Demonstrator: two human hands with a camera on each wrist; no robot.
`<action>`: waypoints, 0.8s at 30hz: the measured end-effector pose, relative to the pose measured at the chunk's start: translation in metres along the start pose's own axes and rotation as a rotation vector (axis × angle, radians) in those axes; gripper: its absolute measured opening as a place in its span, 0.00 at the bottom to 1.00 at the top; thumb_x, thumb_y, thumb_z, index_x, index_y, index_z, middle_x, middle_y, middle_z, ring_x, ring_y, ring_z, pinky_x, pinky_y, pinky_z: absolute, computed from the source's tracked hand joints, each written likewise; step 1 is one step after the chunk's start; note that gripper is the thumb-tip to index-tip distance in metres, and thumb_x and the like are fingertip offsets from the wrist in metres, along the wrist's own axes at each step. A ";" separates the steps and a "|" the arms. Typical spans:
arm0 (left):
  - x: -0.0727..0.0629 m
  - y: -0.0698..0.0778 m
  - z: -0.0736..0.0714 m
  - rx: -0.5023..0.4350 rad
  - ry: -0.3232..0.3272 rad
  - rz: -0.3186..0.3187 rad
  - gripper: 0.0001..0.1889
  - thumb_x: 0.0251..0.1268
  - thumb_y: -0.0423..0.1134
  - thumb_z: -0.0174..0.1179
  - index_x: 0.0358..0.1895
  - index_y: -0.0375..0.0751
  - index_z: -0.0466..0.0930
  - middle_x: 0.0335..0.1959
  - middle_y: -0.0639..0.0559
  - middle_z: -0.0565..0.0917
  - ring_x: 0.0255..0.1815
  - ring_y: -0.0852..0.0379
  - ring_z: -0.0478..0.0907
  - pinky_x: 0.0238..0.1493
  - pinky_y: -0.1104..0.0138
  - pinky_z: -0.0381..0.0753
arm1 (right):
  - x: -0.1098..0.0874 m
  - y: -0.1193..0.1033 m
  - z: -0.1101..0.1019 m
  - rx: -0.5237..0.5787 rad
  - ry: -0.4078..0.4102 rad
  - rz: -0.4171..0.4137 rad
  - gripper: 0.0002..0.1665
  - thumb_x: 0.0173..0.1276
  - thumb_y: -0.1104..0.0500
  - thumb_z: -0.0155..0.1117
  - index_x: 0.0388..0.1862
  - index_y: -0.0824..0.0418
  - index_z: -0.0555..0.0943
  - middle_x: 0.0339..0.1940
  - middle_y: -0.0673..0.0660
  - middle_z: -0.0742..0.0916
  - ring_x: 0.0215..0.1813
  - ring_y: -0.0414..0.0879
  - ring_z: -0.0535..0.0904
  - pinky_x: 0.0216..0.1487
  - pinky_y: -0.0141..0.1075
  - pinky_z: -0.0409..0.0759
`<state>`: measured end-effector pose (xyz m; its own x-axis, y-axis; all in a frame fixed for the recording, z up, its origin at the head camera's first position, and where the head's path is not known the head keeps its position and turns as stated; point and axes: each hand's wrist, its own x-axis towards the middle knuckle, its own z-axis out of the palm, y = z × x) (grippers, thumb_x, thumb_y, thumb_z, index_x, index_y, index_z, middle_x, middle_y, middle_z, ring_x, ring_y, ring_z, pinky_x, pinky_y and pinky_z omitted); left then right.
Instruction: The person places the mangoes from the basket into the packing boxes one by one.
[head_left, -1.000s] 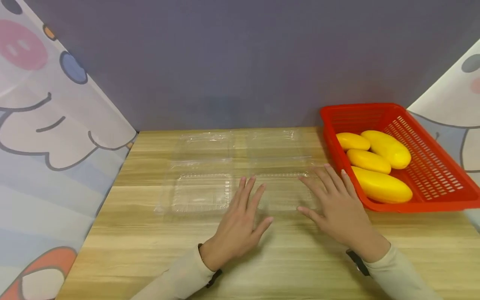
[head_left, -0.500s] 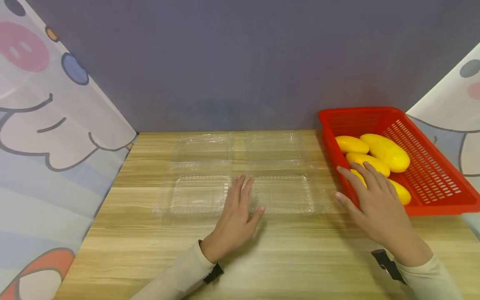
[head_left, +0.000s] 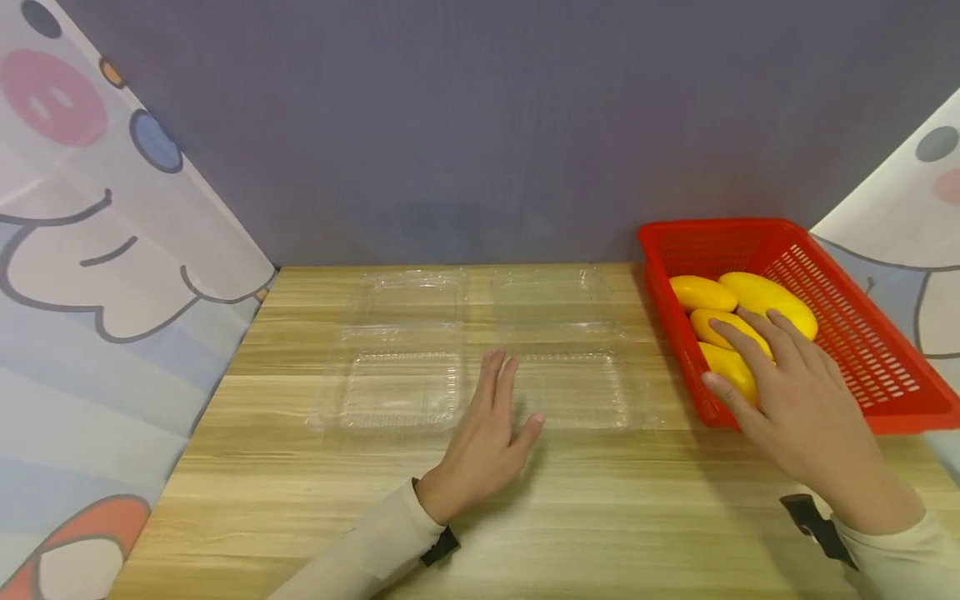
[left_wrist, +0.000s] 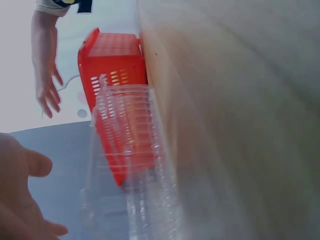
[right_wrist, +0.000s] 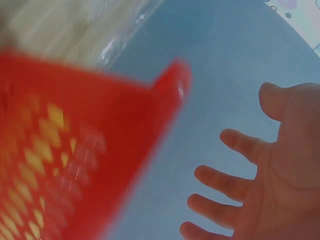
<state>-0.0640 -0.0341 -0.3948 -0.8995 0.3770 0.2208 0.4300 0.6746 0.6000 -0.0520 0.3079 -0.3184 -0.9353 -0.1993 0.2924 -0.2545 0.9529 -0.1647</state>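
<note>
In the head view a red plastic basket (head_left: 911,417) holds several smooth yellow oblong fruits (head_left: 772,302) resembling mangoes. My right hand (head_left: 806,404) hovers over the basket's front left part with fingers spread, partly hiding the front fruit (head_left: 727,367). The right wrist view shows this right hand (right_wrist: 280,175) apart from the basket's blurred wall (right_wrist: 125,115), gripping nothing. Two clear plastic clamshell boxes lie unfolded side by side: a left box (head_left: 401,392) and a right box (head_left: 577,392). My left hand (head_left: 483,450), fingers extended, is between their near edges and holds nothing.
The boxes' lids, a left lid (head_left: 412,300) and a right lid (head_left: 551,302), lie toward the grey back wall (head_left: 450,150). Cartoon-printed panels (head_left: 112,250) flank the wooden table (head_left: 600,517). The basket stands at the table's right side.
My right hand has moved right, from beside the right box to over the basket's fruits. The left hand has shifted only slightly, and its fingers have drawn closer together.
</note>
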 end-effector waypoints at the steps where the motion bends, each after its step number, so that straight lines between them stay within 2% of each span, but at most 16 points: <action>1: 0.001 0.000 0.001 -0.026 -0.002 -0.021 0.40 0.75 0.51 0.51 0.80 0.40 0.42 0.82 0.41 0.41 0.84 0.43 0.39 0.79 0.47 0.56 | 0.002 0.004 -0.004 -0.012 -0.010 0.008 0.40 0.73 0.43 0.58 0.79 0.49 0.59 0.79 0.65 0.62 0.81 0.67 0.47 0.77 0.68 0.44; 4: 0.003 -0.003 0.003 -0.114 -0.025 -0.095 0.42 0.75 0.52 0.50 0.81 0.44 0.36 0.83 0.44 0.34 0.83 0.42 0.39 0.78 0.46 0.57 | 0.010 0.020 -0.018 -0.038 -0.016 0.003 0.41 0.72 0.43 0.59 0.79 0.52 0.59 0.76 0.69 0.63 0.78 0.70 0.51 0.79 0.66 0.42; 6: 0.004 -0.006 0.003 -0.184 -0.043 -0.149 0.44 0.75 0.53 0.50 0.81 0.47 0.32 0.83 0.47 0.30 0.81 0.40 0.47 0.75 0.46 0.64 | 0.019 0.033 -0.025 -0.047 -0.028 0.003 0.41 0.72 0.43 0.60 0.78 0.55 0.60 0.74 0.71 0.65 0.75 0.73 0.55 0.79 0.65 0.42; 8: 0.004 -0.010 0.003 -0.269 -0.060 -0.204 0.46 0.75 0.53 0.51 0.81 0.50 0.27 0.82 0.49 0.26 0.77 0.37 0.56 0.70 0.46 0.70 | 0.031 0.044 -0.030 -0.059 -0.057 0.019 0.41 0.71 0.43 0.61 0.76 0.58 0.62 0.72 0.73 0.67 0.69 0.75 0.59 0.75 0.70 0.50; 9: 0.005 -0.012 0.003 -0.316 -0.065 -0.231 0.47 0.74 0.52 0.51 0.80 0.51 0.25 0.82 0.49 0.26 0.77 0.36 0.57 0.71 0.45 0.70 | 0.037 0.050 -0.032 -0.066 -0.084 0.028 0.41 0.71 0.42 0.61 0.75 0.59 0.63 0.70 0.74 0.67 0.67 0.75 0.61 0.72 0.71 0.54; 11: 0.005 -0.016 0.004 -0.419 -0.071 -0.290 0.47 0.74 0.50 0.52 0.80 0.51 0.24 0.82 0.48 0.27 0.77 0.35 0.56 0.73 0.43 0.66 | 0.050 0.060 -0.033 -0.098 -0.166 0.066 0.41 0.72 0.40 0.59 0.75 0.60 0.62 0.70 0.75 0.67 0.64 0.76 0.61 0.65 0.75 0.59; 13: 0.006 -0.020 0.006 -0.515 -0.070 -0.348 0.47 0.75 0.48 0.51 0.80 0.49 0.24 0.82 0.46 0.30 0.80 0.35 0.49 0.77 0.42 0.58 | 0.061 0.069 -0.033 -0.123 -0.252 0.100 0.43 0.71 0.37 0.57 0.74 0.61 0.62 0.69 0.76 0.67 0.63 0.76 0.61 0.58 0.78 0.62; 15: 0.007 -0.025 0.009 -0.601 -0.059 -0.399 0.44 0.77 0.45 0.50 0.80 0.48 0.25 0.83 0.46 0.33 0.82 0.39 0.40 0.79 0.42 0.50 | 0.072 0.078 -0.031 -0.144 -0.327 0.114 0.45 0.71 0.34 0.55 0.74 0.62 0.62 0.69 0.77 0.67 0.63 0.77 0.61 0.57 0.78 0.62; 16: 0.007 -0.026 0.011 -0.639 -0.050 -0.418 0.43 0.77 0.45 0.49 0.80 0.48 0.27 0.83 0.46 0.35 0.83 0.39 0.40 0.80 0.43 0.50 | 0.077 0.082 -0.030 -0.147 -0.360 0.122 0.46 0.71 0.33 0.53 0.74 0.62 0.61 0.69 0.77 0.67 0.63 0.78 0.61 0.57 0.79 0.62; 19: 0.008 -0.031 0.016 -0.734 -0.001 -0.437 0.39 0.78 0.42 0.46 0.81 0.45 0.31 0.83 0.45 0.40 0.83 0.39 0.42 0.80 0.44 0.49 | 0.089 0.093 -0.026 -0.154 -0.441 0.136 0.49 0.70 0.29 0.51 0.75 0.62 0.61 0.70 0.78 0.66 0.65 0.79 0.61 0.58 0.79 0.61; 24: 0.006 -0.038 0.023 -0.831 0.063 -0.433 0.34 0.80 0.40 0.41 0.81 0.43 0.37 0.82 0.42 0.45 0.82 0.39 0.44 0.80 0.43 0.49 | 0.103 0.107 -0.018 -0.146 -0.512 0.131 0.49 0.69 0.30 0.55 0.75 0.62 0.61 0.69 0.79 0.67 0.65 0.79 0.62 0.55 0.80 0.62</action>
<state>-0.0836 -0.0429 -0.4339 -0.9813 0.1472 -0.1238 -0.1145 0.0698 0.9910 -0.1711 0.3931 -0.2891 -0.9662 -0.1273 -0.2240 -0.1248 0.9919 -0.0255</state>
